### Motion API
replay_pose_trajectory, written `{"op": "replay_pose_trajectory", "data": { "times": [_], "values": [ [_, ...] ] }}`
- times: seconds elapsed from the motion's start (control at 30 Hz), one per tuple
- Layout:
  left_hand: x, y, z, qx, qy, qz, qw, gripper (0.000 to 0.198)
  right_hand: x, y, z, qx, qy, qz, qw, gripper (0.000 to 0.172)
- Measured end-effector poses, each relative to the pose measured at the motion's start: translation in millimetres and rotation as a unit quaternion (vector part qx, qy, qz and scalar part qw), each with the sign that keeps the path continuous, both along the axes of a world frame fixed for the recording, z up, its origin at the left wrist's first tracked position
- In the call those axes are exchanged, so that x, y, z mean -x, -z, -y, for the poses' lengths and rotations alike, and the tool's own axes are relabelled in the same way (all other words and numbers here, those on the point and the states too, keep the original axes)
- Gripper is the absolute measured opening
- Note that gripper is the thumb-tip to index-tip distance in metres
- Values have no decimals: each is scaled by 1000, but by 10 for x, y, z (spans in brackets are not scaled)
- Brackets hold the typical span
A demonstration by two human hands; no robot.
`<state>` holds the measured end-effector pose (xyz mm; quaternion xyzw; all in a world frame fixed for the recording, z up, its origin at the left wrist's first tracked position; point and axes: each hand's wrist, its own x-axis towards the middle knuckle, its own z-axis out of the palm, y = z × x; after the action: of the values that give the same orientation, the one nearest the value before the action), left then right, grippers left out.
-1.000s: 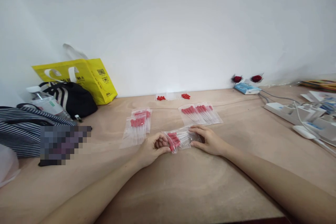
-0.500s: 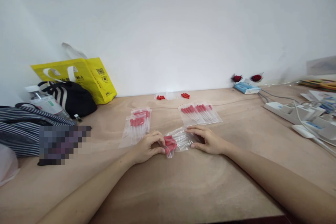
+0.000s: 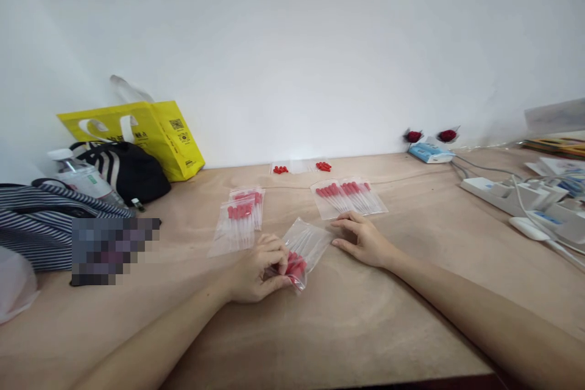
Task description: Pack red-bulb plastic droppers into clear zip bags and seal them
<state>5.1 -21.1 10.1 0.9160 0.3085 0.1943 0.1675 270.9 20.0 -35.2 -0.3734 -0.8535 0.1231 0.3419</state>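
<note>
Plastic bag point(image 3: 307, 245) of red-ended tubes point(image 3: 295, 263), between the two hands, over the table point(image 3: 365, 317). Pinched at 7 o'clock, by the bulky red ends, between thumb and fingers of the left hand point(image 3: 258, 268) — presumably for a surer hold than on slack film. At the bag's 2 o'clock edge, right hand point(image 3: 363, 240), thumb and fingers parted, gripping nothing visible; contact uncertain, perhaps placed to steady. Overlapping at 10 o'clock: left bags point(image 3: 240, 224) — likely stacked to save room. Flat at 1 o'clock: right bags point(image 3: 351, 200).

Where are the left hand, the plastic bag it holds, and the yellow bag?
Left hand point(image 3: 256, 270): head view, back of hand.
Plastic bag point(image 3: 307, 244): head view, its clear part.
Yellow bag point(image 3: 170, 144): head view, side panel.
</note>
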Motion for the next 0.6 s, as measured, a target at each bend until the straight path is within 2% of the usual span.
{"op": "replay_pose_trajectory", "data": {
  "times": [0.13,0.23,0.37,0.5,0.6],
  "values": [
    [-101,91,74,-19,2,47,999,21,41,-13,66,-4,-1,21,1000,26],
    [-152,124,72,-31,-44,63,997,12,90,-35,136,5,-21,40,999,24],
    [-170,128,26,-11,-91,52,994,27,221,-89,235,23,-18,43,999,27],
    [-210,184,-61,-5,-107,50,993,29,396,-144,293,11,-6,68,998,36],
    [-255,216,-133,-6,-122,55,991,29,473,-153,281,9,0,57,998,33]
  ]
}}
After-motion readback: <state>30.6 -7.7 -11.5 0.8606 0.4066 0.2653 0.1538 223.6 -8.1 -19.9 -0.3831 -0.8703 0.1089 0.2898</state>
